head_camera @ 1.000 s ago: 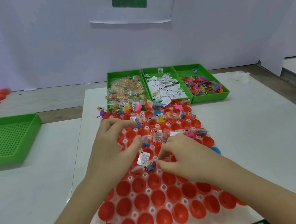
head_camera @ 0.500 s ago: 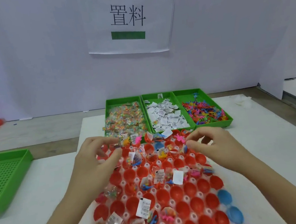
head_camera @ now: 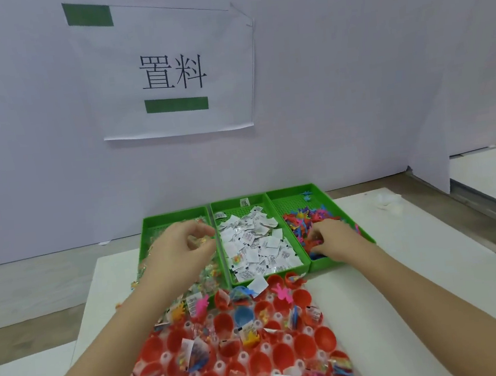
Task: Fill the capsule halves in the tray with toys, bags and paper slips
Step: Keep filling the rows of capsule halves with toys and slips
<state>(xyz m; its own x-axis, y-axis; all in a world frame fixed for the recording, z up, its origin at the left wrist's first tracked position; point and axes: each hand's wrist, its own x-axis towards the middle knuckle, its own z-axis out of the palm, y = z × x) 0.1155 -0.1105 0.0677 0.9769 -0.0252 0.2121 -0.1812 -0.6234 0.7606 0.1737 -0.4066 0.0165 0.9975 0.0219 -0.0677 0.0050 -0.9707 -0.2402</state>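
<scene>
Left hand (head_camera: 180,250): over the left green bin (head_camera: 164,219), fingers curled toward the thumb. It is apparently pinching one of the clear bags (head_camera: 207,279) (a glint shows between the fingertips, but blur leaves the grip less than certain).

Right hand (head_camera: 333,240): down in the right green bin (head_camera: 291,204), fingers bent into the coloured plastic toys (head_camera: 302,223). The fingertips are buried, so whether it has hold of one cannot be told.

Middle green bin (head_camera: 227,203): paper slips (head_camera: 256,248), no hand at it. It lies between the two hands, about equally near to either.

Capsule tray (head_camera: 219,367): clear plastic, on the white table (head_camera: 428,230). Its long axis runs from the person toward the bins, and its far end is up against their near walls. From both hands it lies straight back toward the person, beneath the forearms, so any carry would be a pull homeward.

Red capsule halves (head_camera: 303,346): seated in the tray, the far rows mostly holding something. Empty cups show toward the middle and right, nearer the right hand. One blue half (head_camera: 243,315) sits among them.

Hidden or unclear:
- The tray's near end is cut off at the frame edge.
- Its left columns lie under the left forearm.
- The contents of many cups are too jumbled to tell which item is missing.
</scene>
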